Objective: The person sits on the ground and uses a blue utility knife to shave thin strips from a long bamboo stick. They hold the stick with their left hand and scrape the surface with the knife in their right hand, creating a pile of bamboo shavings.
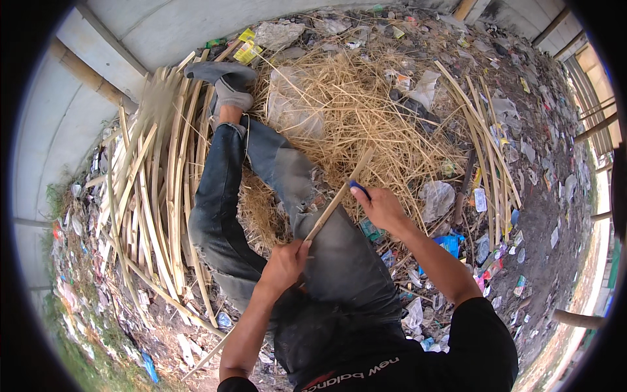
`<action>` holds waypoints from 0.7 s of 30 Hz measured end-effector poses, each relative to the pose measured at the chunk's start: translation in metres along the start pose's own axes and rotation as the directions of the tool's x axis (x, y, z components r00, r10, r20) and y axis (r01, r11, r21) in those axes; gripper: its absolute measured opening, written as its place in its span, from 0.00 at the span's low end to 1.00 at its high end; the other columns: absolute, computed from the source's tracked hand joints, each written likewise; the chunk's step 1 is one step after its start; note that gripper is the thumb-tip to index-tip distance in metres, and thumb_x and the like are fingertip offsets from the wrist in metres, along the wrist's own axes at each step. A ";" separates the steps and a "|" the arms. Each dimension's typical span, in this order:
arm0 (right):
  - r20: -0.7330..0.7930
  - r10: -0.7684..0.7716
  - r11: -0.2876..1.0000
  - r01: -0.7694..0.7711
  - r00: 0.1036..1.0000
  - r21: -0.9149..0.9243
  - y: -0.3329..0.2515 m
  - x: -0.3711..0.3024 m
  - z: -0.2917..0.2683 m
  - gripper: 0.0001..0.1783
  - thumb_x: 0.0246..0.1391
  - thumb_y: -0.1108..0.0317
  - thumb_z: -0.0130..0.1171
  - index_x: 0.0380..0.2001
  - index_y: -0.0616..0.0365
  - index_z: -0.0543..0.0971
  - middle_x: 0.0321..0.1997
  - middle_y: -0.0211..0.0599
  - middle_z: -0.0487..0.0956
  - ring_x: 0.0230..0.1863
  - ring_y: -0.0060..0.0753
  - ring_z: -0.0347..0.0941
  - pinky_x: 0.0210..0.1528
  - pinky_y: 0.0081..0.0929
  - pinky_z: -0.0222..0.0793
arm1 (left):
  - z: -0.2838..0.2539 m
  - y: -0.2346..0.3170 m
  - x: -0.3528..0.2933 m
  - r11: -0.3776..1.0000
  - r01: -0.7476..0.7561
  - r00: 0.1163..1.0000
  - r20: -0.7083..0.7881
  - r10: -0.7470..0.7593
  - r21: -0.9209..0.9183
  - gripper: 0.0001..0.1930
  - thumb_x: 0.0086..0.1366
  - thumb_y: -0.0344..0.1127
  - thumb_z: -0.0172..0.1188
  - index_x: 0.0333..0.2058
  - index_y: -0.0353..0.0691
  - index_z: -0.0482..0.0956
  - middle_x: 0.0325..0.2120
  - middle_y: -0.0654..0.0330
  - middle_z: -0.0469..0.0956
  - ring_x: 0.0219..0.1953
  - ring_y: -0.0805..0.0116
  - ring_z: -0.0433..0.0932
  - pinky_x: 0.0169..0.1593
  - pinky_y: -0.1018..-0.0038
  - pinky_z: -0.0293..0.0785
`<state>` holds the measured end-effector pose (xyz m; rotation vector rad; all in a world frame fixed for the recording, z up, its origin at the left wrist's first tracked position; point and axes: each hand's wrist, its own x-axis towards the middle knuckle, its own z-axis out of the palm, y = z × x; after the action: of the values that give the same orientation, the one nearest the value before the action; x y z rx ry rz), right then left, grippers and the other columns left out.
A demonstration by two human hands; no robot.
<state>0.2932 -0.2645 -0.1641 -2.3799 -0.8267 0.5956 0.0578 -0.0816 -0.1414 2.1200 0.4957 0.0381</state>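
A long, narrow bamboo strip (330, 212) lies slantwise over my thigh, its far end above the straw-like shavings and its near end passing under my left forearm. My left hand (284, 264) is closed around it near my lap. Farther up the strip, my right hand (382, 208) is closed on a small blue piece (359, 189) that presses against the bamboo; whether it is a handle or a guard cannot be made out. My legs, in worn jeans (225, 202), stretch forward and left across the ground.
A large bundle of split bamboo strips (173, 196) lies to my left. Ahead is a heap of curly shavings (366, 98). More strips (490, 157) rest at right, beside a long dark tool with a brown handle (459, 208). Litter covers the ground; a grey wall (150, 26) stands behind.
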 end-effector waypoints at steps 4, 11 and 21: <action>0.023 0.028 1.000 -0.028 0.999 -0.011 0.011 0.011 -0.025 0.37 0.72 0.36 0.47 0.31 0.62 0.85 0.18 0.53 0.78 0.26 0.62 0.80 0.33 0.52 0.74 | 0.003 -0.002 0.005 0.998 -0.054 0.999 -0.001 0.054 0.021 0.18 0.76 0.37 0.59 0.27 0.31 0.77 0.17 0.40 0.73 0.23 0.35 0.75 0.29 0.52 0.70; -0.129 0.049 0.997 -0.040 0.990 0.072 0.045 0.024 -0.007 0.42 0.72 0.34 0.47 0.22 0.64 0.79 0.14 0.46 0.71 0.18 0.47 0.70 0.28 0.47 0.67 | 0.001 -0.006 -0.007 0.999 -0.024 0.999 -0.037 0.025 0.027 0.17 0.76 0.36 0.59 0.27 0.30 0.78 0.15 0.43 0.72 0.20 0.39 0.75 0.27 0.54 0.69; -0.173 0.096 0.959 -0.045 0.980 0.278 0.010 0.000 -0.013 0.36 0.64 0.35 0.63 0.22 0.60 0.74 0.18 0.31 0.67 0.21 0.26 0.62 0.26 0.34 0.61 | 0.004 -0.006 -0.014 0.996 0.021 1.000 -0.002 -0.021 0.086 0.14 0.74 0.37 0.61 0.31 0.33 0.81 0.21 0.40 0.78 0.27 0.35 0.80 0.32 0.50 0.75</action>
<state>0.3050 -0.2761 -0.1604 -2.1777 -0.5417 0.4736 0.0442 -0.0867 -0.1459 2.1982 0.5291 0.0062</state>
